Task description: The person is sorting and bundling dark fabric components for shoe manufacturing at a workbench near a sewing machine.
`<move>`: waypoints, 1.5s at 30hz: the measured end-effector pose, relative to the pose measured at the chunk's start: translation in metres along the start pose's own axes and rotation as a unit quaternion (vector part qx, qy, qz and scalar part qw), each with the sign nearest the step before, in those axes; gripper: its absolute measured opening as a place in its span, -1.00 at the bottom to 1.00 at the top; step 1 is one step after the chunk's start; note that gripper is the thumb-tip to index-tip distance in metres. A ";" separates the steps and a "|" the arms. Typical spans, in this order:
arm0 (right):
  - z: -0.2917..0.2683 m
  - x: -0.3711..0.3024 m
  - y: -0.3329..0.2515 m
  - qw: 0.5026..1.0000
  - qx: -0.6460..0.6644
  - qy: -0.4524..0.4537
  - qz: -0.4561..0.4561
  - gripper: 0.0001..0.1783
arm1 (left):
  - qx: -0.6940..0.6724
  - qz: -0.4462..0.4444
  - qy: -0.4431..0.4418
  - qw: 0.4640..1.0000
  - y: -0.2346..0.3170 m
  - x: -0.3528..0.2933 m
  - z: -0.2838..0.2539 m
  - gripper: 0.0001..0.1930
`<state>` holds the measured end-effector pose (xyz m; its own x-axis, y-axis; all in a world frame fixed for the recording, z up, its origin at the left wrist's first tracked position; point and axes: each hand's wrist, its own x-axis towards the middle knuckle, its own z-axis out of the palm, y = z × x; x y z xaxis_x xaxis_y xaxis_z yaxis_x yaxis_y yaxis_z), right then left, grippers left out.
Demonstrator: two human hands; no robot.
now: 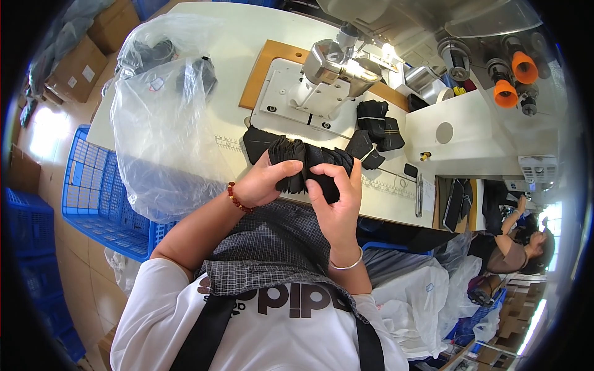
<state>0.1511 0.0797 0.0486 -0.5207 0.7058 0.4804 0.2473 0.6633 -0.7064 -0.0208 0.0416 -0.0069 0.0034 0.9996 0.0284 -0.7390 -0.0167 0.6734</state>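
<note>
Black fabric pieces (322, 158) — left hand (265, 180), right hand (339, 207) gripping.

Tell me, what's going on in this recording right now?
A person's left hand and right hand hold a stack of thin black pieces between them, in front of a sewing machine. Banded black bundles lie on the worktable beside the machine. A clear plastic bag rests toward the left, near a blue basket.
</note>
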 end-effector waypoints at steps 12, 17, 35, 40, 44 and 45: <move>0.004 0.001 -0.001 0.999 -0.031 0.030 -0.007 -0.65 | -0.003 -0.004 -0.020 1.000 0.001 -0.001 -0.001 -0.69; 0.005 -0.003 0.006 1.000 0.009 0.016 -0.006 -0.71 | -0.002 0.008 -0.031 0.999 0.002 0.000 0.001 -0.67; 0.007 -0.001 0.005 0.999 0.025 0.020 -0.014 -0.71 | -0.002 0.005 -0.039 0.999 0.004 0.000 0.004 -0.65; 0.001 0.001 0.001 1.000 0.008 -0.009 -0.007 -0.66 | 0.024 -0.012 -0.022 0.999 -0.002 0.001 -0.003 -0.59; 0.000 0.003 -0.006 1.000 -0.009 -0.016 0.013 -0.52 | 0.040 0.005 -0.023 0.999 -0.004 0.003 -0.002 -0.55; 0.000 0.003 -0.006 1.000 -0.009 -0.016 0.012 -0.52 | 0.046 0.005 -0.018 0.999 -0.005 0.004 -0.003 -0.53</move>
<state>0.1481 0.0781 0.0541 -0.5398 0.7140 0.4459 0.2754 0.6503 -0.7080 -0.0187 0.0453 -0.0124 0.0229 0.9979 0.0608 -0.6746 -0.0295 0.7376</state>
